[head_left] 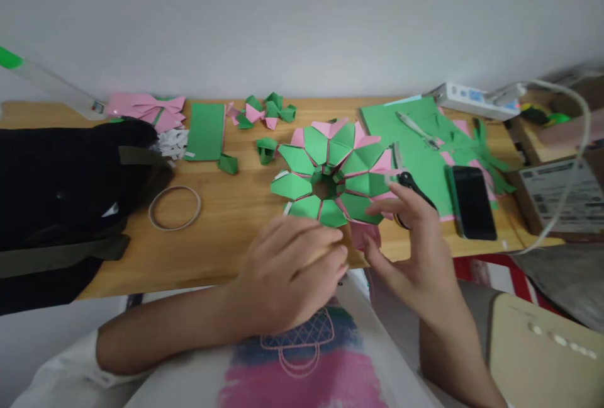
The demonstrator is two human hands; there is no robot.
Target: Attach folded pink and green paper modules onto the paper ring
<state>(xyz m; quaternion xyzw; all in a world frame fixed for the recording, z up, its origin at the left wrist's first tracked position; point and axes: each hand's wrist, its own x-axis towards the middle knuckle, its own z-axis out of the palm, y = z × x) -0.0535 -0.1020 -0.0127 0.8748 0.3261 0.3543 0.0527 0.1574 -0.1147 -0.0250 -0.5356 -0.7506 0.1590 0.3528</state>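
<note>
On the wooden table, a ring-shaped paper flower (304,187) of folded green and pink petals lies in front of me, with a round hole at its centre. My left hand (297,269) is closed in front of the flower's near side, its fingers curled. Something tan shows between those fingers, too hidden to name. My right hand (419,250) is at the near right of the flower, thumb and fingers apart. Its thumb tip meets a pink paper piece (361,235), and a fingertip reaches a green petal. Black-handled scissors (416,187) lie behind that hand.
Loose folded pieces (267,148) and a green paper stack (206,132) lie left of the flower. A tape ring (174,208) and black bag (70,187) are farther left. On the right are green sheets (401,121), a phone (472,202), a power strip (474,99) and a carton (561,191).
</note>
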